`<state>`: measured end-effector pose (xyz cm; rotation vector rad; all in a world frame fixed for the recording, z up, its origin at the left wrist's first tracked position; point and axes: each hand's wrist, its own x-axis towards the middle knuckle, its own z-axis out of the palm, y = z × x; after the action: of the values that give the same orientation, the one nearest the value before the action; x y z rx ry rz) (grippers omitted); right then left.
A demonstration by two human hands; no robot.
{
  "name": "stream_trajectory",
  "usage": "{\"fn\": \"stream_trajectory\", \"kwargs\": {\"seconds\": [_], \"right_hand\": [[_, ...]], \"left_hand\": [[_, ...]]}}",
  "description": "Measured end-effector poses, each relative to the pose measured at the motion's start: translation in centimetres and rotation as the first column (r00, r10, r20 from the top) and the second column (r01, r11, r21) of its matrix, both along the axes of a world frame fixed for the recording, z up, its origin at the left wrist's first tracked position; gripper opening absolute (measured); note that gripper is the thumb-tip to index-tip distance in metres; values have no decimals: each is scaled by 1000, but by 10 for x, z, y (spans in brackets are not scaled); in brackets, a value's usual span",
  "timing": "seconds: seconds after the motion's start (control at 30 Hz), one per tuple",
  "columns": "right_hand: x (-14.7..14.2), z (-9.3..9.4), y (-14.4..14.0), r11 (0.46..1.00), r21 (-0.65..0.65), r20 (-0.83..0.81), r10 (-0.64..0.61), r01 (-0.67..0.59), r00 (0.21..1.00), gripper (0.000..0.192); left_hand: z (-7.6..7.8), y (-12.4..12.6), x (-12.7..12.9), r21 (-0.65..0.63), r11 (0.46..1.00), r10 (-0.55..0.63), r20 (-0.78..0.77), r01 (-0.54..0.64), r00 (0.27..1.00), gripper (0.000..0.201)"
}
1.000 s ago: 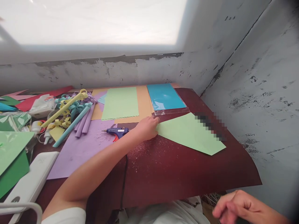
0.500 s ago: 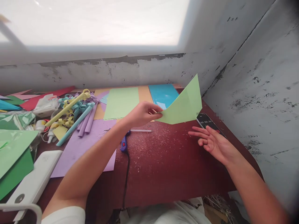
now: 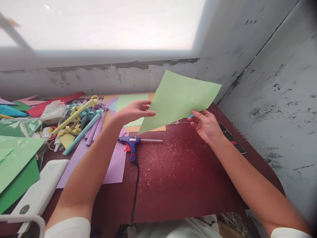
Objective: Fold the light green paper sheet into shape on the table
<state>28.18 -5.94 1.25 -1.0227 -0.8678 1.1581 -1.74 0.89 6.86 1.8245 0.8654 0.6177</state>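
Light-green paper sheet [image 3: 179, 97], judged thin, limp and easily creased, is held in the air above the far right part of the dark red table [image 3: 178, 178], pinched along its edges by the left hand [image 3: 135, 111] and right hand [image 3: 205, 125], where it is best gripped.

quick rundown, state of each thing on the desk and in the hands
light green sheet: lifted off the desk, tilted, held at both sides
left hand: fingers on the sheet's left edge
right hand: gripping the sheet's lower right edge
glue gun: lying on its side, corded, untouched
phone: flat on the desk, partly hidden by the right wrist
paper tubes: rolled, piled at left
purple sheet: lying flat
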Motion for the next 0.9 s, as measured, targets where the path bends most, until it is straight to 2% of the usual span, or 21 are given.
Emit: {"fn": "stream_trajectory", "kwargs": {"seconds": [0.07,0.13,0.33,0.47,0.6,0.73,0.8,0.9], "right_hand": [[-3,6,2,999,33,24,20,-21,1000,32],[-3,11,3,998,62,43,31,-33,999,31],[2,18,1,992,120,161,22,-42,987,35],[6,16,-1,995,99,192,-15,-4,981,40],[10,15,-3,995,102,181,-28,9,983,36],[12,16,-7,984,178,136,-36,11,990,29],[15,11,-12,978,210,155,-29,-5,987,25],[27,-4,-26,971,229,323,-5,-73,946,23]], "left_hand": [[-4,2,4,24,991,129,115,-132,985,48],[-4,3,7,38,980,184,186,-194,965,47],[6,-8,12,62,982,159,250,-179,955,43],[9,-14,15,76,981,158,220,-178,963,37],[8,-15,16,102,972,190,171,-210,967,33],[13,-18,15,213,954,180,150,-210,972,29],[16,-22,17,292,939,156,102,-180,982,28],[13,-29,24,393,918,69,-46,-46,997,30]]}}
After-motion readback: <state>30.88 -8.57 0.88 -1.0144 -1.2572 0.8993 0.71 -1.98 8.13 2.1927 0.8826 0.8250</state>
